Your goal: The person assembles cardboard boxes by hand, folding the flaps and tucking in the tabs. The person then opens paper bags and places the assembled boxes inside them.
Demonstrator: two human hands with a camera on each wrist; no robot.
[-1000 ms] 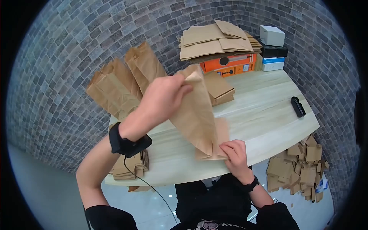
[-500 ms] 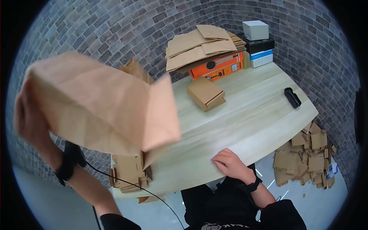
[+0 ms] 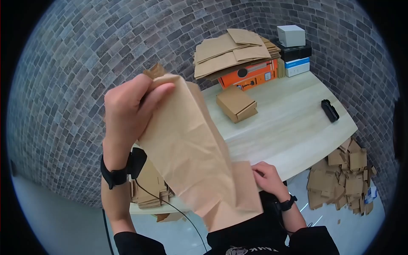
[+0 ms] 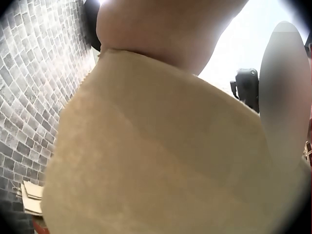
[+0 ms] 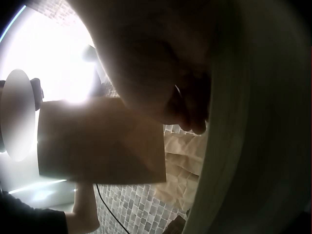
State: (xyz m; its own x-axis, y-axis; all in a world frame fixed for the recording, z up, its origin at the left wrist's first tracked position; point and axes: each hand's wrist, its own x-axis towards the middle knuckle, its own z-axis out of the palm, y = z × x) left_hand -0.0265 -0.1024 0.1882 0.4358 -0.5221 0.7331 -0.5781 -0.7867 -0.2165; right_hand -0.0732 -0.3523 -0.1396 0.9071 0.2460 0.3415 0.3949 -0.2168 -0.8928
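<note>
A brown paper bag (image 3: 182,140) hangs slantwise in front of the body, its flat base low and toward the lap. My left hand (image 3: 131,110) pinches its top end between thumb and fingers. In the left wrist view the paper bag (image 4: 161,146) fills most of the picture. At the table's front edge my right hand (image 3: 270,180) rests with loosely curled fingers, close beside the bag's base and holding nothing. The right wrist view shows the base panel of the bag (image 5: 102,146) beyond the right hand (image 5: 156,83).
Behind the left hand, another paper bag (image 3: 156,70) shows its top. A small cardboard box (image 3: 236,104) sits mid-table before orange boxes (image 3: 250,76) topped with flat bags (image 3: 233,49). Flattened cardboard (image 3: 148,185) lies front left; a black device (image 3: 329,110) lies right. Cardboard pieces (image 3: 344,182) cover the floor.
The left hand swung the bag far out to the left, then back to the middle with its base lowered. The right hand let go of the bag's base and stayed near the table edge.
</note>
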